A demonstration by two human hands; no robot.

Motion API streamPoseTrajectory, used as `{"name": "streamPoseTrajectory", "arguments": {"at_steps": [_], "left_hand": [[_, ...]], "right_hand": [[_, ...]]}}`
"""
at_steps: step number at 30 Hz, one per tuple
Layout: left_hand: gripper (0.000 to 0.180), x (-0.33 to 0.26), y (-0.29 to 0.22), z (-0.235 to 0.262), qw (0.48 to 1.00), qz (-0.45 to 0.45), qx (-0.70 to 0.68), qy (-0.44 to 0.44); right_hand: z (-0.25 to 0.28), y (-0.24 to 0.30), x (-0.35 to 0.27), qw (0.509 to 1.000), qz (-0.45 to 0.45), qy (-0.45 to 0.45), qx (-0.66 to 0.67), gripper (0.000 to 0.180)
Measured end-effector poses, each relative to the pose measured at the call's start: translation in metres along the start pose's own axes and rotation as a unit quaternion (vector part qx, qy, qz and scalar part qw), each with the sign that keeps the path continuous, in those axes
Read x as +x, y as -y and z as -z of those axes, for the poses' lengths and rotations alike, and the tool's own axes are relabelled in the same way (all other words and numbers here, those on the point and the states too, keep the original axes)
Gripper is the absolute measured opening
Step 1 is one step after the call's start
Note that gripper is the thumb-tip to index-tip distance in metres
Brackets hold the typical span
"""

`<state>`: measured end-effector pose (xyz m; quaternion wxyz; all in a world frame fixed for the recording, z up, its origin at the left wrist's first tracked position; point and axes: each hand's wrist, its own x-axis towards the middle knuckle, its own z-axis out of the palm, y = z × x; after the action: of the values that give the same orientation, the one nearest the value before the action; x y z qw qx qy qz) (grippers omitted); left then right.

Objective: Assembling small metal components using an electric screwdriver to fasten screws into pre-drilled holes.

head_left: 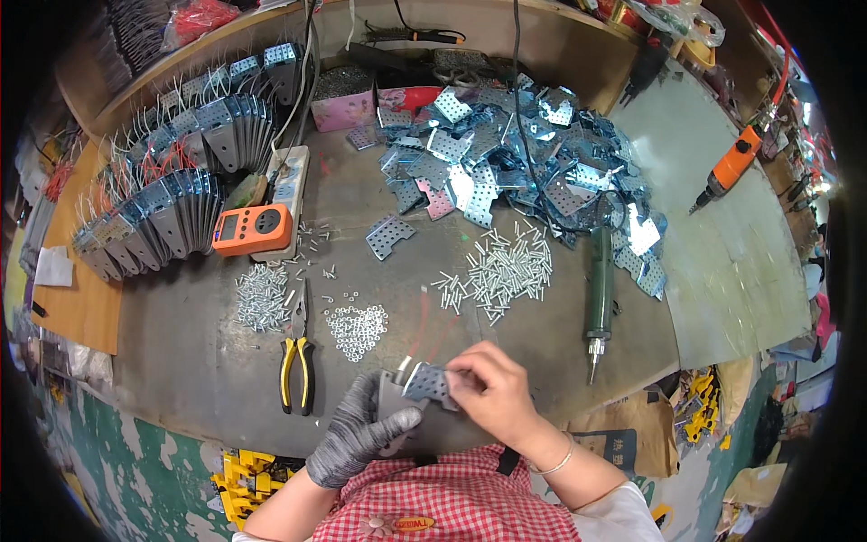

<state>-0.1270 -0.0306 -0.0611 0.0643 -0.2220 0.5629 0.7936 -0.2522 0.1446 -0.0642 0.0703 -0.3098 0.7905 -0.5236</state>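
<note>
My left hand [357,432], in a grey knit glove, grips a dark flat part [392,397] from below near the bench's front edge. My bare right hand [492,390] pinches a small perforated metal plate [428,383] against that part. A heap of the same shiny perforated plates [506,149] fills the far middle of the bench. A pile of long screws [501,269] lies just beyond my hands, and small washers or nuts [357,330] lie to their left.
Yellow-handled pliers [296,357] and a second screw pile [262,296] sit to the left. A green electric screwdriver [598,294] lies at the right, an orange one [733,163] hangs farther right. An orange meter [253,228] and rows of assembled grey parts [172,194] stand at the left.
</note>
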Motion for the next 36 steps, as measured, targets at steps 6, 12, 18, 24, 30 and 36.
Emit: {"name": "streamPoseTrajectory", "arguments": {"at_steps": [6, 12, 18, 24, 30, 36], "left_hand": [[0.058, 0.000, 0.011, 0.002, 0.997, 0.027, -0.070, -0.031], [0.061, 0.003, 0.006, 0.004, 0.991, 0.046, -0.128, 0.003], [0.067, 0.008, 0.020, 0.014, 0.959, 0.046, -0.278, 0.026], [0.067, 0.011, 0.013, 0.007, 0.976, 0.010, -0.218, 0.015], [0.072, 0.015, 0.011, -0.002, 0.981, -0.026, -0.187, -0.036], [0.066, 0.019, 0.016, -0.007, 0.984, -0.051, -0.155, -0.074]], "right_hand": [[0.032, -0.026, 0.036, 0.992, -0.022, -0.070, -0.105, 0.014], [0.046, -0.071, 0.042, 0.963, 0.027, -0.056, -0.261, 0.009], [0.053, -0.058, 0.038, 0.970, -0.025, -0.041, -0.239, 0.013], [0.046, -0.057, 0.032, 0.960, 0.040, -0.029, -0.277, 0.022], [0.035, -0.058, 0.036, 0.963, -0.048, -0.035, -0.262, 0.023], [0.015, -0.037, 0.044, 0.939, -0.054, -0.020, -0.340, 0.021]]}}
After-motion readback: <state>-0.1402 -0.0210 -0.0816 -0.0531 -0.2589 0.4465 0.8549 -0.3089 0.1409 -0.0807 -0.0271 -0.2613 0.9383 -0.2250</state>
